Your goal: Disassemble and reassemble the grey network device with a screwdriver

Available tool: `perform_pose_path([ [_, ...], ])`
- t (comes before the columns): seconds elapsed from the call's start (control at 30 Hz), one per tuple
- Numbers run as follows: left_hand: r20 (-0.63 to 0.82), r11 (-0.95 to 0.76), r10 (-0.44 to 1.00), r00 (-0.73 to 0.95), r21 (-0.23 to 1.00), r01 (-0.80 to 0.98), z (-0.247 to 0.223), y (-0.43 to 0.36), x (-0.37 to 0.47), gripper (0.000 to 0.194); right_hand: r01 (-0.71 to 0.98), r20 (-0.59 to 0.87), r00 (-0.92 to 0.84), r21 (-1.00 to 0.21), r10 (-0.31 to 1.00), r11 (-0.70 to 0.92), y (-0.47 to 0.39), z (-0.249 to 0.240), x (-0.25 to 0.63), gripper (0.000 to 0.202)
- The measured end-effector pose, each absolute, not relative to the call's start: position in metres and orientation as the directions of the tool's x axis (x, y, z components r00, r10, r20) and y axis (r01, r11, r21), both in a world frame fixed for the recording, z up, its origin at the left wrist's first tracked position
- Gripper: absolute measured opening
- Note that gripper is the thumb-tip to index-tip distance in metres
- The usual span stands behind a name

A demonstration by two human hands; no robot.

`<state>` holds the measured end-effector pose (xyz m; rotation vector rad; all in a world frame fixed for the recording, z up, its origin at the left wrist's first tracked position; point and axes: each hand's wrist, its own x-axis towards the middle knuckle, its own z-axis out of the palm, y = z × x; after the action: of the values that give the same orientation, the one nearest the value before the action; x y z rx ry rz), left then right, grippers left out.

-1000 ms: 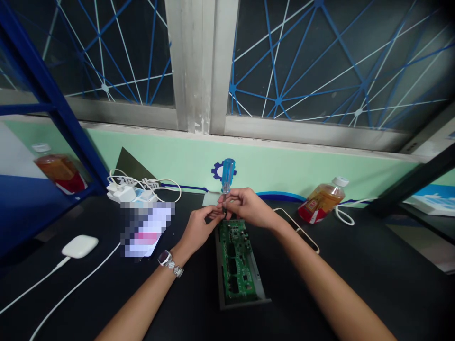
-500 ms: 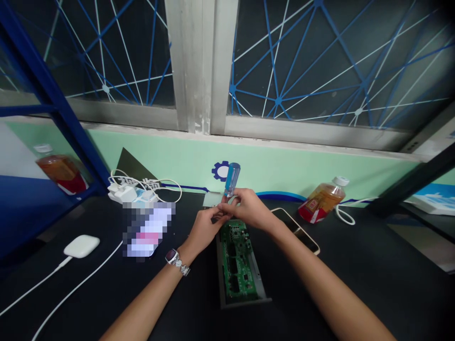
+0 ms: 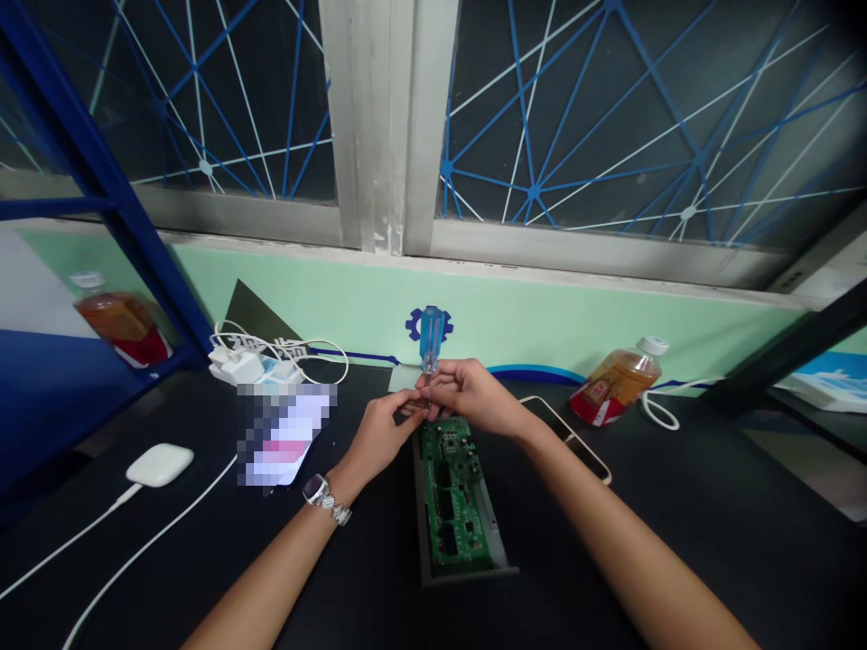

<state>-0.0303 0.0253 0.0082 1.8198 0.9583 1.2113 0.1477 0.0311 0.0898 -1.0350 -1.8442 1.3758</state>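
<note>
A screwdriver [image 3: 432, 336] with a clear blue handle stands nearly upright over the far end of a green circuit board [image 3: 467, 506] in a grey metal tray [image 3: 505, 571]. My right hand [image 3: 470, 393] is closed around the shaft just below the handle. The fingers of my left hand [image 3: 389, 429] are pinched together beside the shaft's lower end. Whatever sits between those fingertips is too small to make out, and the screwdriver's tip is hidden by them. On my left wrist is a silver watch [image 3: 317, 489].
A phone with a lit screen [image 3: 298, 442] and a white charger puck [image 3: 161, 465] lie at left, near a power strip [image 3: 240, 368] with tangled cables. Right of the board are another phone [image 3: 573, 442] and a drink bottle [image 3: 616, 384]. A window and green wall stand behind the desk.
The screwdriver has swung from a rightward lean to nearly upright, its handle moving left. My left hand's fingers have shifted slightly, and more of the shaft shows.
</note>
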Motion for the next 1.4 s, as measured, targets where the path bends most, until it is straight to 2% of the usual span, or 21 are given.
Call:
perform_pose_path([
  [0.17,0.413,-0.473,0.864,0.287,0.863,0.180,0.004,0.027,-0.025,0.017,0.290,0.052,-0.530,-0.927,0.847,0.238,0.030,0.089,0.146,0.015],
  [0.33,0.404,-0.474,0.862,0.308,0.857,0.201,0.006,0.025,-0.023,0.022,0.498,0.164,-0.385,-0.792,0.908,0.354,0.031,0.090,0.144,0.011],
  [0.53,0.419,-0.489,0.852,0.313,0.850,0.197,0.009,0.023,-0.030,0.021,0.494,0.157,-0.430,-0.783,0.889,0.377,0.032,0.091,0.149,0.009],
  [0.77,0.431,-0.481,0.873,0.228,0.837,0.260,0.007,0.023,-0.028,0.012,0.655,0.271,-0.389,-0.591,0.880,0.471,0.028,0.091,0.143,0.010],
  [0.93,0.434,-0.486,0.870,0.233,0.831,0.269,0.011,0.021,-0.029,0.011,0.671,0.296,-0.417,-0.538,0.859,0.511,0.026,0.089,0.142,0.013],
  [1.03,0.459,-0.515,0.855,0.243,0.808,0.287,0.013,0.017,-0.034,0.016,0.634,0.318,-0.405,-0.578,0.857,0.514,0.025,0.087,0.142,0.014],
  [1.17,0.477,-0.544,0.838,0.264,0.767,0.340,0.017,0.013,-0.043,0.018,0.477,0.339,-0.311,-0.753,0.888,0.454,0.022,0.082,0.149,0.015],
  [1.3,0.479,-0.557,0.829,0.289,0.750,0.356,0.022,0.011,-0.048,0.016,0.193,0.319,-0.140,-0.919,0.937,0.342,0.012,0.068,0.166,0.022],
  [1.4,0.466,-0.569,0.818,0.337,0.741,0.358,0.025,0.009,-0.048,0.016,-0.087,0.269,-0.042,-0.960,0.962,0.265,-0.005,0.049,0.181,0.027],
])
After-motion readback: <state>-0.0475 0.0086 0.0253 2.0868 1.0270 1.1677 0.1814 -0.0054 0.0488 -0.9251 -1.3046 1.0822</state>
